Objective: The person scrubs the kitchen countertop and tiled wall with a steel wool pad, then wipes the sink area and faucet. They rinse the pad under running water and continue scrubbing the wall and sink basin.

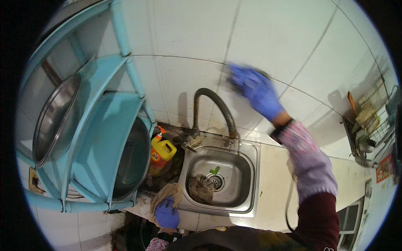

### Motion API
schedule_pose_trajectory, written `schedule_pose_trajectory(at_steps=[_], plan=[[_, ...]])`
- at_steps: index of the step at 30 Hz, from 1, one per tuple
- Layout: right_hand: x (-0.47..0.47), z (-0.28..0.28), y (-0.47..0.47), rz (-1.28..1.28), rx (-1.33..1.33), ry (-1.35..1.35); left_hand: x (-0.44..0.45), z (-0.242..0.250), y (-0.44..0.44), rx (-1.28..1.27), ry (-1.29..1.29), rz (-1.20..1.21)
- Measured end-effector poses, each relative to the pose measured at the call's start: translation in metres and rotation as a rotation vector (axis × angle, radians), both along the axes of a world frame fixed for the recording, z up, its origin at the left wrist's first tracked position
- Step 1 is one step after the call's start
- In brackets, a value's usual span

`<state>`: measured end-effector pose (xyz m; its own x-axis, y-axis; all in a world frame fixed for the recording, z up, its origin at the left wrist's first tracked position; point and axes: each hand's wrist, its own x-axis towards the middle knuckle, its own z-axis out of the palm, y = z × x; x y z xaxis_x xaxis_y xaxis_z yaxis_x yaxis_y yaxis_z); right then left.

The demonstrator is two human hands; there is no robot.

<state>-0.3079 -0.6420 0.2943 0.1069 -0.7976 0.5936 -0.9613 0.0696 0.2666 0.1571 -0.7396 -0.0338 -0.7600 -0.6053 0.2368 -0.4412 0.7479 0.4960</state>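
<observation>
My right hand [254,89], in a blue glove, is raised against the white wall tiles [194,34] above the faucet; it is blurred, and something dark shows behind its fingers. My left hand [167,213], also in a blue glove, rests on a tan cloth [176,189] at the counter edge, left of the stainless steel sink [232,200]. In the basin, a wet brown cloth [201,189] and a green leaf [215,170] lie by the drain. A curved dark faucet [216,100] stands behind the basin.
A yellow pump bottle [163,150] stands left of the sink. Further left, a light-blue shelf rack [94,141] holds metal basins [56,122]. At the far right, a wall rack [351,138] holds utensils. A tiled counter [276,182] extends right of the sink.
</observation>
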Motion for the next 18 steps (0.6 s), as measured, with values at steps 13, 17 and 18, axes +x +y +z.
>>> schedule_pose_trajectory(at_steps=[13,17,18], plan=[[-0.029,-0.043,0.156,-0.793,-0.046,-0.182,0.001,-0.002,0.002,-0.052,-0.059,-0.002],[-0.012,-0.030,0.036,0.135,-0.183,-0.455,0.001,-0.007,0.002,-0.045,-0.031,0.016],[-0.011,-0.031,0.012,0.103,-0.202,-0.331,0.002,-0.009,0.002,-0.048,-0.006,0.012]])
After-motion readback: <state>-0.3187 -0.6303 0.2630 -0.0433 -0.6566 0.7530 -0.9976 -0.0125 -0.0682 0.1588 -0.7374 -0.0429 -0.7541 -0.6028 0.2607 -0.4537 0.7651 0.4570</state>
